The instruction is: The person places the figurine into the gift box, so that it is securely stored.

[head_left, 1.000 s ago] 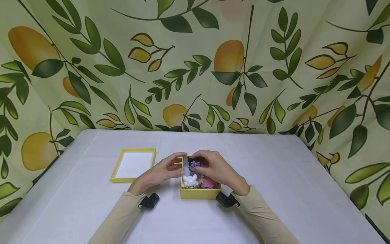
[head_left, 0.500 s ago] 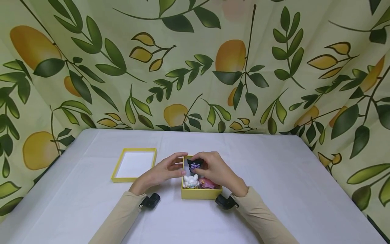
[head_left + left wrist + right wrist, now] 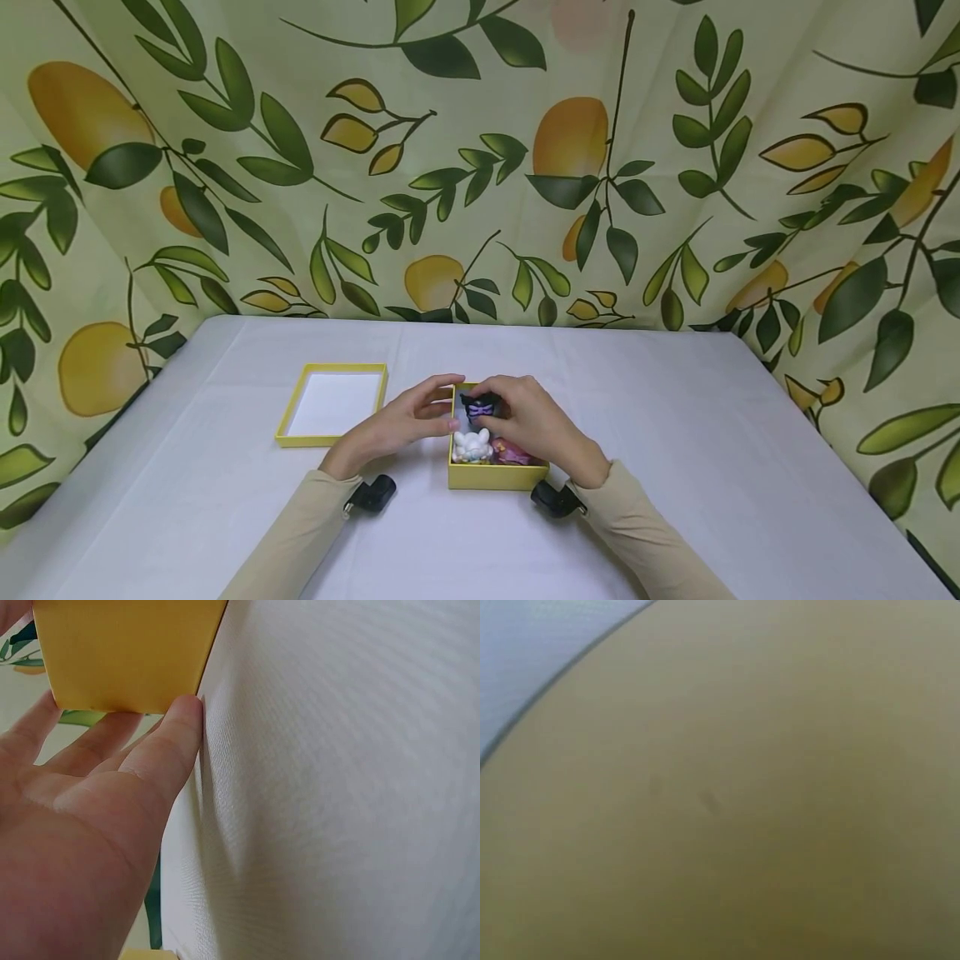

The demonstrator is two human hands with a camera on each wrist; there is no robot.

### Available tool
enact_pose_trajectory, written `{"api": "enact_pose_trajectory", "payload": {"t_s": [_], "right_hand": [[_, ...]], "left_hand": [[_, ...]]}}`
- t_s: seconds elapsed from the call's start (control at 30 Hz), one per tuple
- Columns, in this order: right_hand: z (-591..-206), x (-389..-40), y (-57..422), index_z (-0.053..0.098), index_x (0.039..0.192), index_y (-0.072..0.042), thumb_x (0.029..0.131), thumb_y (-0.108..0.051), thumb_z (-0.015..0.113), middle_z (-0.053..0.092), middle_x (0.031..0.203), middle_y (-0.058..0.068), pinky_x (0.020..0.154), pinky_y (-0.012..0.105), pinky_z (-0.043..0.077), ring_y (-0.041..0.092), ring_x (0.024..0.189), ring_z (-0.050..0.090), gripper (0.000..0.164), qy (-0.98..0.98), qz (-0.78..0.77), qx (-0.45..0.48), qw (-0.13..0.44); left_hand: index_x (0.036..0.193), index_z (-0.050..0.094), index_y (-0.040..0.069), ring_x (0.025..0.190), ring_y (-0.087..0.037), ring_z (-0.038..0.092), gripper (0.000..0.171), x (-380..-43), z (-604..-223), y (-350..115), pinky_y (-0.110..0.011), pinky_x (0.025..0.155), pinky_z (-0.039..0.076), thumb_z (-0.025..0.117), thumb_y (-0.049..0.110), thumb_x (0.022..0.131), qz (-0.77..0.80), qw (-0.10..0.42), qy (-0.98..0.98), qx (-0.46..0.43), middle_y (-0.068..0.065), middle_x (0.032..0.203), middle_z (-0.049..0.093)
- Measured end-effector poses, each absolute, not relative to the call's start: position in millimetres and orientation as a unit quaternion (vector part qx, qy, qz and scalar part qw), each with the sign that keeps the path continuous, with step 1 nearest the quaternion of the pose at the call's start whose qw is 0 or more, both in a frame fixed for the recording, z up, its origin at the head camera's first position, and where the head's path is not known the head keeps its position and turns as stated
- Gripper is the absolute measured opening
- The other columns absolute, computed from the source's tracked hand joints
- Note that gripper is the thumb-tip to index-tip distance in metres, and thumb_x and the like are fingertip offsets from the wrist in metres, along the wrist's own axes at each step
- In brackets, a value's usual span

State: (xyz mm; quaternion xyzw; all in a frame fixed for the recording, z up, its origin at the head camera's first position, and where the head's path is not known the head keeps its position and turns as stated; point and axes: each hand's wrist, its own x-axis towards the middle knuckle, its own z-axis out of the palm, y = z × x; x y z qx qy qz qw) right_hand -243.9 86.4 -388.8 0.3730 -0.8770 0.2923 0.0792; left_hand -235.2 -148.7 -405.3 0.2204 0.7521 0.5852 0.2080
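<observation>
A yellow open-topped box [image 3: 498, 477] stands on the table and holds several small figurines. A white figurine with long ears [image 3: 472, 447] and a pink figurine [image 3: 512, 452] lie at its near end. My right hand [image 3: 532, 417] reaches into the box from the right and pinches a black figurine with a purple bow [image 3: 478, 407] between thumb and fingers. On the box's left wall rest the fingertips of my left hand [image 3: 401, 419], the fingers fairly straight; the left wrist view has them against the yellow side. A blurred yellow surface [image 3: 742, 825] fills most of the right wrist view.
A yellow-rimmed box lid [image 3: 331, 404] lies inside-up left of the box, close to the left forearm. White cloth covers the table [image 3: 660, 392]. Behind its far edge hangs a curtain [image 3: 480, 192] with leaves and orange fruit.
The black figurine has shifted slightly down and tilted in the right fingers. My left hand stays at the box wall. The whole view has drifted a little to the right.
</observation>
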Motion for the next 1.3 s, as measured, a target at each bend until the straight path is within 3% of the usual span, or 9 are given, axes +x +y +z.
{"api": "enact_pose_trajectory", "payload": {"t_s": [0.1, 0.37, 0.47, 0.67, 0.93, 1.3], "right_hand": [[-386.9, -242.9, 87.0, 0.069, 0.115, -0.007, 0.086, -0.011, 0.078, 0.074, 0.108, 0.004, 0.064, 0.018, 0.048, 0.010, 0.071, 0.053, 0.031, -0.876, 0.310, 0.367, 0.052], [-386.7, -243.3, 86.7, 0.070, 0.106, -0.009, 0.089, -0.015, 0.075, 0.073, 0.099, 0.002, 0.062, 0.018, 0.048, 0.006, 0.068, 0.052, 0.018, -0.876, 0.321, 0.357, 0.052], [-387.7, -244.2, 86.4, 0.070, 0.100, -0.009, 0.088, -0.014, 0.075, 0.073, 0.095, 0.002, 0.064, 0.018, 0.050, 0.006, 0.069, 0.054, 0.014, -0.875, 0.323, 0.356, 0.055], [-388.6, -244.4, 86.8, 0.070, 0.104, -0.008, 0.084, -0.009, 0.078, 0.074, 0.102, 0.005, 0.070, 0.019, 0.052, 0.011, 0.078, 0.059, 0.022, -0.877, 0.316, 0.358, 0.053], [-388.4, -243.9, 87.4, 0.070, 0.105, -0.008, 0.086, -0.005, 0.076, 0.073, 0.104, 0.005, 0.071, 0.020, 0.052, 0.016, 0.082, 0.060, 0.020, -0.876, 0.319, 0.359, 0.047], [-389.4, -244.7, 87.9, 0.070, 0.102, -0.009, 0.084, -0.001, 0.076, 0.074, 0.103, 0.004, 0.075, 0.023, 0.056, 0.014, 0.088, 0.064, 0.020, -0.876, 0.309, 0.366, 0.064]], "left_hand": [[0.156, 0.026, 0.012, 0.146, -0.041, 0.034, 0.071, -234.8, -404.9, -148.3, -0.059, 0.119, 0.029, 0.064, 0.022, 0.097, 0.587, 0.209, 0.750, 0.220, -0.017, 0.159, 0.034], [0.156, 0.025, 0.012, 0.146, -0.041, 0.034, 0.072, -235.4, -405.4, -148.4, -0.059, 0.118, 0.029, 0.065, 0.023, 0.097, 0.586, 0.210, 0.751, 0.220, -0.017, 0.159, 0.034], [0.156, 0.025, 0.011, 0.146, -0.041, 0.034, 0.072, -235.5, -405.3, -148.4, -0.059, 0.118, 0.029, 0.065, 0.022, 0.097, 0.587, 0.212, 0.750, 0.220, -0.018, 0.159, 0.033], [0.156, 0.025, 0.011, 0.146, -0.041, 0.033, 0.072, -235.6, -404.7, -147.6, -0.058, 0.119, 0.029, 0.065, 0.020, 0.097, 0.592, 0.213, 0.745, 0.222, -0.019, 0.159, 0.033], [0.156, 0.025, 0.011, 0.146, -0.041, 0.033, 0.072, -235.4, -404.1, -147.1, -0.059, 0.119, 0.028, 0.065, 0.020, 0.097, 0.592, 0.214, 0.744, 0.224, -0.019, 0.159, 0.034], [0.156, 0.025, 0.010, 0.146, -0.041, 0.034, 0.072, -235.4, -404.8, -147.8, -0.058, 0.119, 0.029, 0.065, 0.020, 0.097, 0.594, 0.213, 0.743, 0.223, -0.018, 0.159, 0.034]]}}
